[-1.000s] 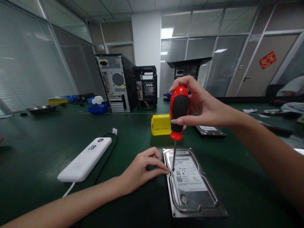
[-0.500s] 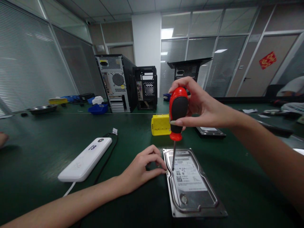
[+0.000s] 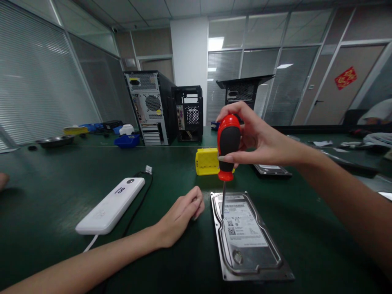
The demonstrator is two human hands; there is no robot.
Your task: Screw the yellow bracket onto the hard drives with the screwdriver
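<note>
My right hand [image 3: 249,141] grips a red and black screwdriver [image 3: 230,141] by its handle, with the fingers at the top and the thumb along the side. The shaft points down, and its tip meets the hard drive [image 3: 254,255] at the left border of the white label. This silver drive lies label up on the table. To its left, my left hand [image 3: 180,216] rests on the green tabletop with curled fingers, apart from the drive. Whether anything small is inside those fingers is hidden.
A yellow bin [image 3: 206,161] and a second hard drive [image 3: 272,170] lie behind. At left is a white power bank [image 3: 112,206] with cables. Computer cases [image 3: 153,108] and a blue bin [image 3: 127,141] stand farther back. Another person's hand [image 3: 3,180] shows at the left edge.
My left hand has drawn back left from the drive's edge, and its fingers have curled in. The screwdriver has shifted very slightly left in my right hand.
</note>
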